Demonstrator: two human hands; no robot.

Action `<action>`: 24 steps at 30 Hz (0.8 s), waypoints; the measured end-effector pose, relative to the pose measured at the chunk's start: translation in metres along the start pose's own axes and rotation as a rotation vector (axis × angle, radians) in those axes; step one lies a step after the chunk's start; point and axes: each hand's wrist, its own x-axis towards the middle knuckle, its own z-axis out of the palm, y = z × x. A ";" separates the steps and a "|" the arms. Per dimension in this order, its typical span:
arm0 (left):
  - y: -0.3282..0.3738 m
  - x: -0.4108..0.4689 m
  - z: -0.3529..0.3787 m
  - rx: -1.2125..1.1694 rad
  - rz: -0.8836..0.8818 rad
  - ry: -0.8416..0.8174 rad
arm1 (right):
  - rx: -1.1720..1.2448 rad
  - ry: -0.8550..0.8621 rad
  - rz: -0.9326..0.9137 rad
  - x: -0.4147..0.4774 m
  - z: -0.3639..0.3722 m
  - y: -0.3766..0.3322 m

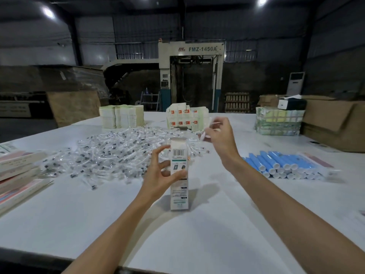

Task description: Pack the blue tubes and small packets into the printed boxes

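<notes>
The left hand (160, 171) grips a printed box (179, 186) that stands upright on the table (177, 234), its fingers and thumb curled round the box's left side. The right hand (221, 139), at one o'clock from the box's open top, pinches a small clear packet (207, 131) in its fingertips; blur hides the finer detail. Loading the packet looks to be the step in hand. Next, I'd judge, the packet must be turned end-down and slipped through the mouth while the left hand steadies the box. Whether a tube is already inside I cannot tell. The heap of loose packets (110, 153) lies at eleven o'clock, the blue tubes (282, 165) at three o'clock.
</notes>
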 end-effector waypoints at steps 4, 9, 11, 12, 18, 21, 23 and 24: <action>0.003 -0.002 0.001 -0.038 -0.010 -0.019 | 0.034 -0.189 -0.143 -0.003 0.017 -0.045; 0.002 -0.002 -0.001 -0.053 -0.031 -0.021 | -0.336 -0.207 -0.277 -0.011 0.043 -0.045; 0.001 -0.003 -0.003 -0.047 -0.032 -0.013 | -0.452 -0.204 -0.294 -0.013 0.047 -0.036; 0.001 -0.003 -0.004 -0.035 -0.031 -0.011 | -0.498 -0.201 -0.300 -0.013 0.047 -0.031; -0.001 -0.002 -0.001 0.002 -0.038 -0.024 | -0.480 -0.293 -0.249 -0.012 0.042 -0.023; -0.001 -0.002 0.001 -0.021 -0.043 -0.038 | -0.504 -0.368 -0.250 -0.015 0.045 -0.025; -0.001 -0.002 0.001 -0.039 -0.043 -0.043 | -0.568 -0.380 -0.309 -0.017 0.046 -0.023; 0.000 -0.003 0.001 -0.040 -0.041 -0.041 | -0.595 -0.377 -0.343 -0.018 0.047 -0.023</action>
